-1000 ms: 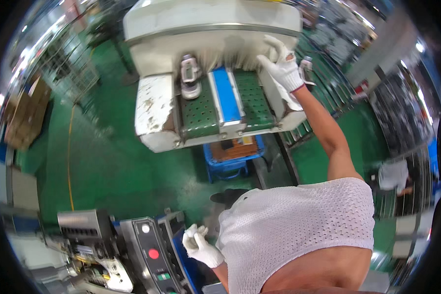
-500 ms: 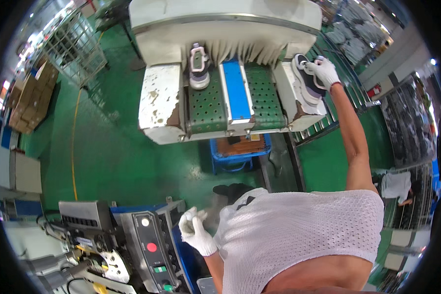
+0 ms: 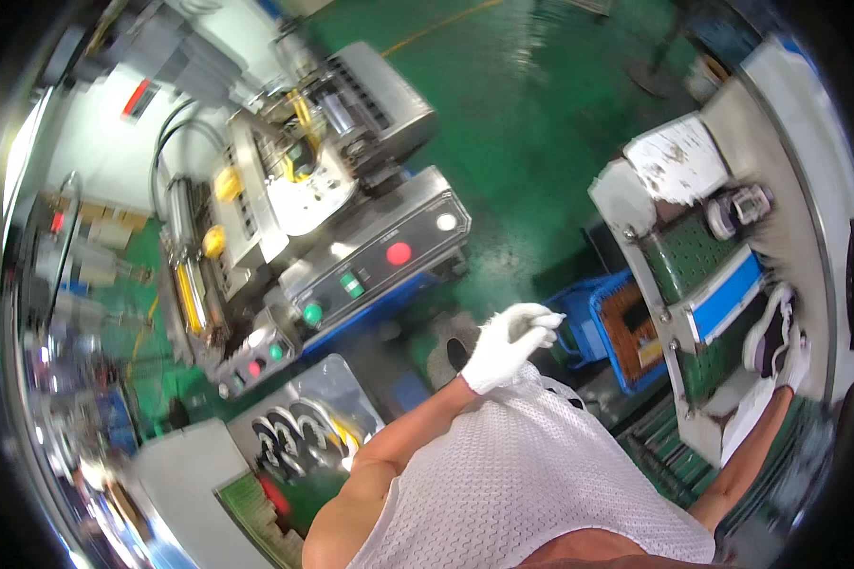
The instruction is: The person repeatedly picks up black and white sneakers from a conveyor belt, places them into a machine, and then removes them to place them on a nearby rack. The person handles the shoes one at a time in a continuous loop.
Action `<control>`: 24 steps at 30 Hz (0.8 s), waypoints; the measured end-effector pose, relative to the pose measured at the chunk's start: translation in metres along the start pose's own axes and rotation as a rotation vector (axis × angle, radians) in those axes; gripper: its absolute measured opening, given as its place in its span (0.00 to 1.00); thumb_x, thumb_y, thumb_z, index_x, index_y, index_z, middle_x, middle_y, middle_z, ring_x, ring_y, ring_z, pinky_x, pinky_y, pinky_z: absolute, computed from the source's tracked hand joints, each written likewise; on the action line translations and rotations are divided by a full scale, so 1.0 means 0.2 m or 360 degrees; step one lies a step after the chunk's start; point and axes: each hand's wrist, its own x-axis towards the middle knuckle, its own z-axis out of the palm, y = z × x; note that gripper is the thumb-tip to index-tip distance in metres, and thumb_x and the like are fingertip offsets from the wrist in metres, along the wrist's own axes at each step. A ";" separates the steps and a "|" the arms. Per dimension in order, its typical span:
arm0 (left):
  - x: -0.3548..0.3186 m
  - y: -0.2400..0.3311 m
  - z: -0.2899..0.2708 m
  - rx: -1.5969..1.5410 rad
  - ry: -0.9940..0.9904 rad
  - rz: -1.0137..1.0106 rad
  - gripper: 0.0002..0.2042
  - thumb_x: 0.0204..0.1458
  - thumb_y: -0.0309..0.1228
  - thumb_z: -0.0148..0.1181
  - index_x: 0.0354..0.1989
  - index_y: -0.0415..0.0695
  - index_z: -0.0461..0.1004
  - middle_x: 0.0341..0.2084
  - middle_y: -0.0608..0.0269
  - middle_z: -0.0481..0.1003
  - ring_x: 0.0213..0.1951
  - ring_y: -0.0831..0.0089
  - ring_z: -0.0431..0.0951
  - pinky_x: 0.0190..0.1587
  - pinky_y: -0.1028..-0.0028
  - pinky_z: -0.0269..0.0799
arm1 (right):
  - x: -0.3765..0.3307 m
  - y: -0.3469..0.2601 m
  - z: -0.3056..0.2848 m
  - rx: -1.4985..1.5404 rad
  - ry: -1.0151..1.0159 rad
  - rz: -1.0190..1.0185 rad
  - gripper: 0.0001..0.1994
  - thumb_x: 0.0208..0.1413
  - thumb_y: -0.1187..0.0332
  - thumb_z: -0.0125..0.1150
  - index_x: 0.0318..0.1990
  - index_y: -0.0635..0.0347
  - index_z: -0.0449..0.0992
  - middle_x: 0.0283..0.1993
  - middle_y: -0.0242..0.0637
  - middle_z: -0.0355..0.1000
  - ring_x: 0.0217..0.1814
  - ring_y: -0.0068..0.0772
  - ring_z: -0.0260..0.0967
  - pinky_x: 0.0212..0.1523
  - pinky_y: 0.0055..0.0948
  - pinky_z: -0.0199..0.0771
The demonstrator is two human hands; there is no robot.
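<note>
At the right, my white-gloved right hand [image 3: 795, 366] grips a dark sneaker with a white sole [image 3: 767, 334]. This sneaker is at the right lane of the conveyor machine, beside the blue strip [image 3: 726, 294]; part of it is behind the hand. Another sneaker, dark and pale with a light lining [image 3: 738, 211], rests on the green perforated belt [image 3: 681, 248] in the other lane. My left hand [image 3: 510, 347], also gloved in white, hangs in front of my chest. Its fingers are loosely curled, the thumb a little apart, and nothing shows in them.
To the left stands a machine with a button panel [image 3: 399, 253] and yellow-hosed metal parts. Several sneakers [image 3: 299, 434] lie beside a clear plastic sheet at lower left. A blue stool with a brown top [image 3: 626, 318] stands by the conveyor. The floor [image 3: 512, 114] is green.
My view has swung left, so the conveyor now appears at the right and the button machine more fully. My right hand has shifted the sneaker from the machine's side ledge toward the right lane.
</note>
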 end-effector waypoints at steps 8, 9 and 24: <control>-0.19 -0.15 -0.12 -0.0084 0.0334 0.0154 0.14 0.67 0.20 0.55 0.60 0.37 0.70 0.55 0.54 0.78 0.50 0.69 0.81 0.55 0.66 0.79 | 0.58 0.13 0.25 -0.0652 0.0166 0.0176 0.42 0.57 0.31 0.58 0.60 0.63 0.80 0.64 0.45 0.77 0.66 0.47 0.74 0.67 0.40 0.69; -0.20 -0.17 -0.15 -0.0102 0.0389 0.0169 0.14 0.67 0.20 0.55 0.60 0.37 0.70 0.55 0.54 0.78 0.50 0.69 0.81 0.55 0.66 0.79 | 0.59 0.11 0.20 -0.0693 0.0184 0.0180 0.42 0.57 0.30 0.57 0.60 0.63 0.80 0.64 0.47 0.77 0.66 0.49 0.74 0.67 0.41 0.70; -0.34 -0.10 -0.35 -0.0257 0.0231 0.0288 0.14 0.67 0.20 0.54 0.60 0.38 0.69 0.54 0.57 0.78 0.50 0.71 0.80 0.55 0.68 0.79 | -1.29 -1.46 0.61 0.0790 0.0117 -0.0736 0.32 0.67 0.63 0.64 0.73 0.66 0.62 0.74 0.54 0.64 0.74 0.47 0.64 0.74 0.42 0.62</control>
